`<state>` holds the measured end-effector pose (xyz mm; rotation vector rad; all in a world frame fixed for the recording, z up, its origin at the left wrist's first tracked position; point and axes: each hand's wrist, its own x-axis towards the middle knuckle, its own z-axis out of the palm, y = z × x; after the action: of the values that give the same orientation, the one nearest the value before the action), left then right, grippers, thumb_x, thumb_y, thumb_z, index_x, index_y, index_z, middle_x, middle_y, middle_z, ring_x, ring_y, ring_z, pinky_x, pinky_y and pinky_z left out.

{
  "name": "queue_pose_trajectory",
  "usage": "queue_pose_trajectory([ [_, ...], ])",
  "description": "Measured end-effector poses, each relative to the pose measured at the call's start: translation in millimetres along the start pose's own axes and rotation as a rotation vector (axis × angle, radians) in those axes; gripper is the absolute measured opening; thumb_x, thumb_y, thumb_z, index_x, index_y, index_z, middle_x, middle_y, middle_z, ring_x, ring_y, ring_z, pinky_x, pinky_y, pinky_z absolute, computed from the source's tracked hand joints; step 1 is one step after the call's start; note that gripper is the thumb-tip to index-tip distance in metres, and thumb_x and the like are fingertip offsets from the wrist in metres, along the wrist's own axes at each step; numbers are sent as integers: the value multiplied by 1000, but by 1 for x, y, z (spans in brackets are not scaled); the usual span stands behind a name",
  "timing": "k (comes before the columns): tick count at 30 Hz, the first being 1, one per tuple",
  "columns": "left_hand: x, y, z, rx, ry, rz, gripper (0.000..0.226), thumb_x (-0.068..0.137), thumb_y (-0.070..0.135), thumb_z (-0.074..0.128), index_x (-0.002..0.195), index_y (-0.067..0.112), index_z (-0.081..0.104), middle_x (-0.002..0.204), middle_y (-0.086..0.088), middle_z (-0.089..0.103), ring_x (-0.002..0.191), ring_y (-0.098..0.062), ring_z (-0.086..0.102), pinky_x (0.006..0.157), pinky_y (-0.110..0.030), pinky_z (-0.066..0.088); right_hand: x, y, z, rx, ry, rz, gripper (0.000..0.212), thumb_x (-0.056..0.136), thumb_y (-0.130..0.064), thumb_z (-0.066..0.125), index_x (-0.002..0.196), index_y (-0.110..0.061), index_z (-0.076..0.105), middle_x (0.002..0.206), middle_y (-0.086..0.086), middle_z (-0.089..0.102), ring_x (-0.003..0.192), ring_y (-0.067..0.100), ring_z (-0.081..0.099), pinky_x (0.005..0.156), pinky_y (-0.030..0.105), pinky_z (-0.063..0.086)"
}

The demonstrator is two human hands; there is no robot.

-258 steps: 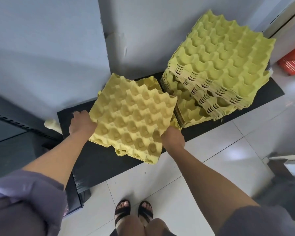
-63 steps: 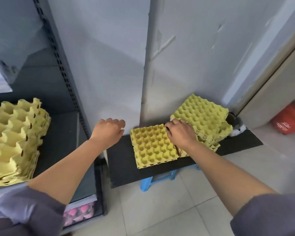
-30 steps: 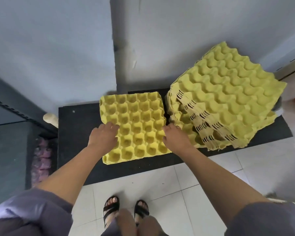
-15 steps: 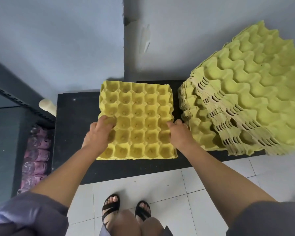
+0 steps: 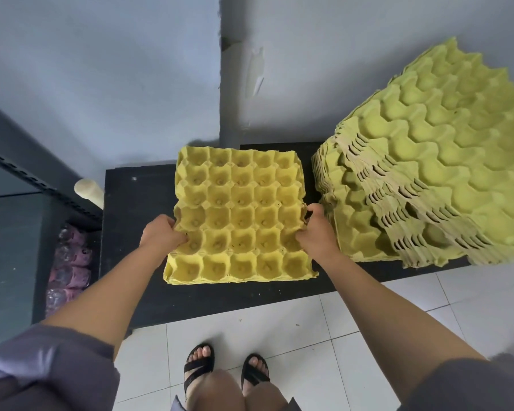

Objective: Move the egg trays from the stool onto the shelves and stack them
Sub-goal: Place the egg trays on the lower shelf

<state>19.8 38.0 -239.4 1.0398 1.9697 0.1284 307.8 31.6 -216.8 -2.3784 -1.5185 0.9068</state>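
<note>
The left hand (image 5: 161,235) and right hand (image 5: 315,232) grip opposite side edges of a yellow egg tray (image 5: 241,215), perhaps several nested, on the black stool top (image 5: 137,221): open board left, tall tray pile (image 5: 428,179) just right.

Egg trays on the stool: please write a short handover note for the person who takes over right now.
Left hand grips the left edge of the thin pile of trays; right hand grips its right edge.
The thin pile lies on the black stool top, not yet lifted clear. The tall pile stands beside it on the right, its trays askew.
Done: cannot tell; no trays on the shelf show in this view.
Left: carry the thin pile to the shelf, then the tall pile, and stack them.
</note>
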Motion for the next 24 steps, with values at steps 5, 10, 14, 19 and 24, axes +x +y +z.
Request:
queue_pose_trajectory([
  [5,-4,-3,-8,-112,-119,-9,40,78,9,70,108,11,44,104,-12,52,92,-28,54,88,-45,52,-6,-8,-16,329,-149,219,49,85,-2,63,131,-6,46,116,13,57,96,21,53,81,32,45],
  [10,-20,4,-25,-190,-179,52,53,77,12,74,116,12,39,110,-10,53,100,-29,57,83,-42,51,-16,-18,-31,427,-180,263,54,88,-3,61,137,-9,40,120,11,54,104,26,53,85,36,47],
  [14,-45,10,-42,-234,-13,171,54,80,10,72,120,12,36,113,-8,48,97,-26,51,79,-39,45,-36,-31,-46,471,-162,205,60,86,1,61,137,-15,34,120,7,49,105,22,50,89,35,46],
  [19,-94,19,-88,-248,21,214,58,82,10,69,128,14,33,115,-3,48,95,-24,52,79,-39,47,-74,-64,-76,479,-111,193,60,83,0,66,132,-17,38,121,8,53,108,24,55,96,40,49],
  [24,-149,48,-152,-239,81,285,62,85,7,66,135,10,30,126,-13,49,106,-30,52,89,-40,45,-119,-114,-132,505,-53,111,58,83,-1,64,134,-13,37,112,6,53,99,21,54,84,32,47],
])
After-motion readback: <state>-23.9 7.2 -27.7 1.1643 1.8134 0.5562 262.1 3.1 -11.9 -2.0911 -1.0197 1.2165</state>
